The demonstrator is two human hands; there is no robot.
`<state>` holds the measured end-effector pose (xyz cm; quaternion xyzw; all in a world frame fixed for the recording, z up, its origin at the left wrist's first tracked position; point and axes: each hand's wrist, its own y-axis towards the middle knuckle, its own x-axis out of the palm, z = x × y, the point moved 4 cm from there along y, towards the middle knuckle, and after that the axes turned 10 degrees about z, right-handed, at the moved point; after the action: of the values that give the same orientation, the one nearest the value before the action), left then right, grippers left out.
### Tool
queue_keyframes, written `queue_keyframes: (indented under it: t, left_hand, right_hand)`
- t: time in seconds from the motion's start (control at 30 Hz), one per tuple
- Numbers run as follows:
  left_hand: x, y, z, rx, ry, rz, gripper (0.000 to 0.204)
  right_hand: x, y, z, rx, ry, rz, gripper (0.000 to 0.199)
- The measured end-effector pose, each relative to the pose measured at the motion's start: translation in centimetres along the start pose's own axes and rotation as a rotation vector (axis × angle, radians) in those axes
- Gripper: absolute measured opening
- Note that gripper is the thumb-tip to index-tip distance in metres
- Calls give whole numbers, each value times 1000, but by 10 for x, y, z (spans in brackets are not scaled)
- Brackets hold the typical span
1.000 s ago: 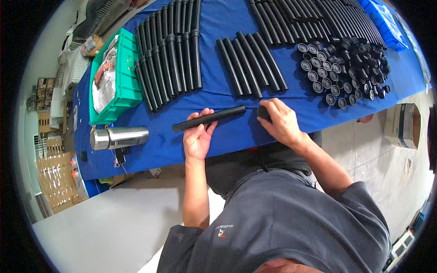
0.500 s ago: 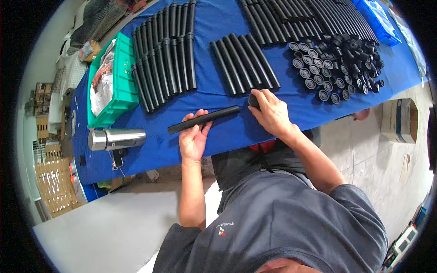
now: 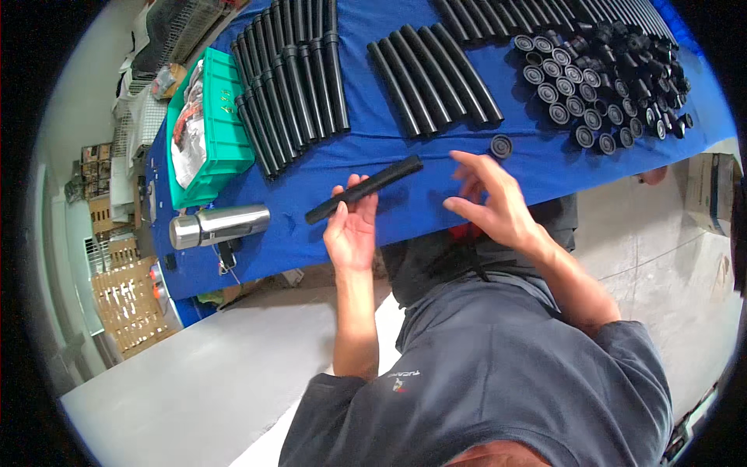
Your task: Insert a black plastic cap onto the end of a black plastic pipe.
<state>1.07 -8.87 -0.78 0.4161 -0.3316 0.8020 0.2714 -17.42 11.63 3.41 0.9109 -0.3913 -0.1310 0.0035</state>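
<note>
— Grey sleeve nearest, then two bare forearms reaching up to the near edge of the counter (image 3: pixel 436 198). How do the hands sit?

— Left forearm runs almost straight up from the elbow; the left hand (image 3: pixel 352 226) is palm up at the near edge, fingers curled around the lower half of a black tube (image 3: pixel 364 189). That tube lies slanted, its low end toward the left, its high end toward the right, over the blue cloth.

— And the other one?

— Right forearm comes in at a slant from the lower right. The right hand (image 3: pixel 486 198) is open, fingers spread and loosely bent, holding nothing. It hovers just right of the tube's upper end, apart from it. A single black cap (image 3: pixel 501 145) lies on the cloth just beyond its fingertips; I cannot tell whether a finger touches it.

— Any containers?

— One green bin (image 3: pixel 222 132) near the left edge of the counter, with a bag of white and reddish stuff inside. Nearer, by the near left corner, a steel flask (image 3: pixel 219 226) lies on its side.

— Further back?

— A row of long black tubes (image 3: pixel 292 74) beside the bin, a shorter row of tubes (image 3: pixel 434 78) in the middle, and toward the right edge a heap of black caps (image 3: pixel 603 86). More tubes line the far edge.
</note>
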Motion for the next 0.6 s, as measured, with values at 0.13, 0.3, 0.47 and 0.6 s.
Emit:
queue_keyframes:
  t: [0.13, 0.3, 0.47, 0.6]
  left_hand:
    - [12, -25, -19, -87, -130, 115, 31]
    - [29, -52, -30, -134, 275, 327, 30]
    - [61, -59, -18, 369, 1522, 187, 34]
    - [87, -35, -28, 993, 1943, -246, 53]
  right_hand:
    - [40, 17, 13, 183, 514, -226, 62]
    - [42, 13, 19, 109, 581, -284, 53]
    - [38, 14, 20, 123, 556, -203, 41]
    - [36, 14, 19, 50, 570, -146, 40]
